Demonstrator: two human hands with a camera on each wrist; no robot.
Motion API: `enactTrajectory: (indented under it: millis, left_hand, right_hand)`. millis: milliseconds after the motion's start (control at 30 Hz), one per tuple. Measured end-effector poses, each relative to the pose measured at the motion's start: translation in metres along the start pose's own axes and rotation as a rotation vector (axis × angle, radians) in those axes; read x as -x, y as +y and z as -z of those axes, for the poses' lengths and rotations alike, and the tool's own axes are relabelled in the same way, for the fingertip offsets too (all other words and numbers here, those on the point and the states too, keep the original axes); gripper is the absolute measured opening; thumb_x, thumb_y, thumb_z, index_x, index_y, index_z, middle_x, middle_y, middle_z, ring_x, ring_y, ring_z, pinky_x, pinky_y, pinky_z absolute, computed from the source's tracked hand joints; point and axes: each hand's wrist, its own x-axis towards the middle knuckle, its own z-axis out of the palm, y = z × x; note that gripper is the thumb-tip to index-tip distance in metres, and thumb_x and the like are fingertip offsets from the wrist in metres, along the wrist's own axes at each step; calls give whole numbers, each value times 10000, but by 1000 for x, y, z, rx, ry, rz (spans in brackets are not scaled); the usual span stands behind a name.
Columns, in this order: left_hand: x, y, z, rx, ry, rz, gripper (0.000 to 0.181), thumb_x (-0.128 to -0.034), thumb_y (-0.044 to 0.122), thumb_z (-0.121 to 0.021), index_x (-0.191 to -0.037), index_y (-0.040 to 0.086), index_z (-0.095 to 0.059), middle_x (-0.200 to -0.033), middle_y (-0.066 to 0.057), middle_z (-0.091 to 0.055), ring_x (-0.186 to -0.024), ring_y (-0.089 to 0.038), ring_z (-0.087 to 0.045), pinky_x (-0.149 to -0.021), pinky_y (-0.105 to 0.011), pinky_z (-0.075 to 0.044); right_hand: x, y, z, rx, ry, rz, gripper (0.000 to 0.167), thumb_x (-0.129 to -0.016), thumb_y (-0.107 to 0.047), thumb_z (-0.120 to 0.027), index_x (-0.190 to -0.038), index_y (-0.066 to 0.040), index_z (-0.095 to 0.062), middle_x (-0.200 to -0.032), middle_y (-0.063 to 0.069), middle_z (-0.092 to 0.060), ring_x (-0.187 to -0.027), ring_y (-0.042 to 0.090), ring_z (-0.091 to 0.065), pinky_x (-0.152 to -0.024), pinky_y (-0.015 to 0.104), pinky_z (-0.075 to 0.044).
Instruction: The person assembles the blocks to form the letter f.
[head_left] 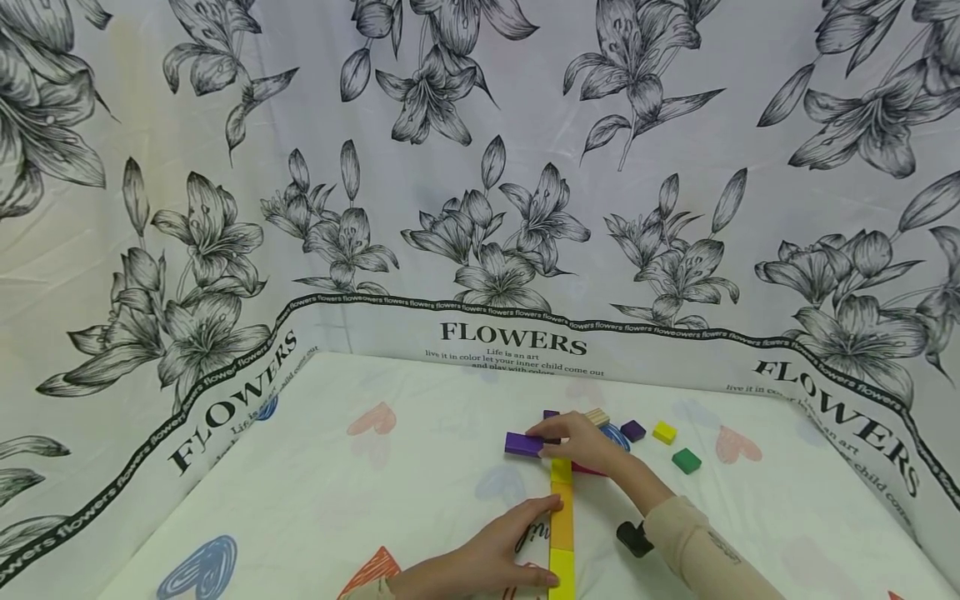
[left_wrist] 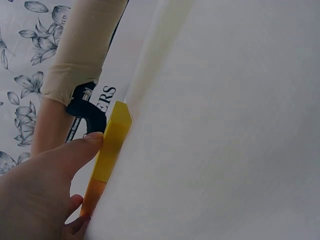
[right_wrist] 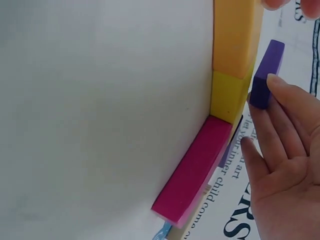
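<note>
My right hand pinches a purple block between thumb and fingers, left of the far end of a row of blocks. In the right wrist view, the purple block appears apart from the row. The row has yellow and orange blocks, with a yellow block at its far end. A magenta block angles off from that end. My left hand touches the row's left side with spread thumb and finger; its thumb rests against a yellow block.
Beyond the right hand lie another purple block and a pale wooden block. Farther right are loose dark purple, yellow and green blocks. A flower-printed curtain rises behind the white cloth-covered surface.
</note>
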Motion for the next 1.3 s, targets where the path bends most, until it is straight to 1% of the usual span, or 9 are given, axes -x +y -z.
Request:
enactTrajectory:
  millis: [267,367,533,633,767,867,1000,1100,1300]
  left_hand:
    - [0,-2,-1,-25,4,-56,813,-851,472,-705,-1519,304,-274,-1519,156,-393,-1415,-46,-364,-1186,-364,-344]
    - [0,-4,-1,-37,8,-78,816,-858,476,-696,-1525,291,-266,-1527,139,-391,-1420,-54,-360,-1191,-345,-337]
    - [0,-5,-1,-33,7,-82,817,-860,482,-693,-1527,295,-260,-1528,146,-387,-1420,-50,-357,-1194,-343,-331]
    - [0,-5,-1,-40,11,-95,813,-866,475,-691,-1528,289,-258,-1529,142,-387,-1422,-51,-355,-1194,-338,-331]
    - [1,-5,-2,-49,13,-119,818,-873,467,-684,-1535,277,-244,-1543,122,-375,-1431,-61,-345,-1196,-329,-327]
    - [2,-5,-2,-42,9,-116,825,-870,472,-682,-1538,288,-234,-1550,124,-364,-1434,-58,-340,-1197,-332,-325]
    - [2,-4,-3,-28,6,-94,821,-865,478,-686,-1533,314,-237,-1547,145,-361,-1427,-42,-341,-1194,-336,-332]
    - [1,-4,-3,-29,7,-97,823,-866,473,-687,-1534,307,-238,-1547,143,-361,-1431,-48,-338,-1196,-342,-329]
    - [2,-4,-2,-36,10,-101,826,-868,477,-686,-1537,294,-237,-1547,140,-364,-1434,-52,-338,-1196,-340,-330]
  right_hand:
    - [10,6,-2,-46,26,-25,276,-907,-137,-679,-1182,-145,-703,-1217,86,-700,-1179,312,-629,-1015,513,-500]
    - [11,8,-3,-41,30,-61,276,-901,-132,-686,-1174,-168,-707,-1217,66,-701,-1193,302,-624,-1016,499,-504]
    - [13,9,-4,-41,44,-108,268,-898,-127,-692,-1151,-210,-717,-1208,43,-707,-1194,284,-625,-1011,482,-512]
    - [14,10,-5,-33,53,-108,262,-897,-130,-694,-1144,-211,-720,-1196,40,-712,-1184,285,-630,-1007,483,-514]
    - [16,9,-5,-36,54,-93,266,-896,-126,-697,-1155,-180,-717,-1197,53,-711,-1189,299,-627,-1015,495,-505]
    - [18,9,-5,-47,54,-92,274,-893,-124,-700,-1164,-163,-712,-1207,64,-707,-1204,313,-618,-1017,499,-501]
    - [20,9,-5,-52,52,-99,282,-892,-141,-704,-1172,-174,-708,-1220,60,-701,-1217,318,-607,-996,478,-523]
    - [20,10,-5,-50,51,-90,286,-898,-143,-698,-1183,-170,-703,-1226,63,-697,-1216,317,-608,-986,456,-534]
    - [21,11,-6,-75,73,-76,270,-903,-122,-688,-1172,-133,-702,-1207,85,-704,-1195,322,-623,-986,452,-533]
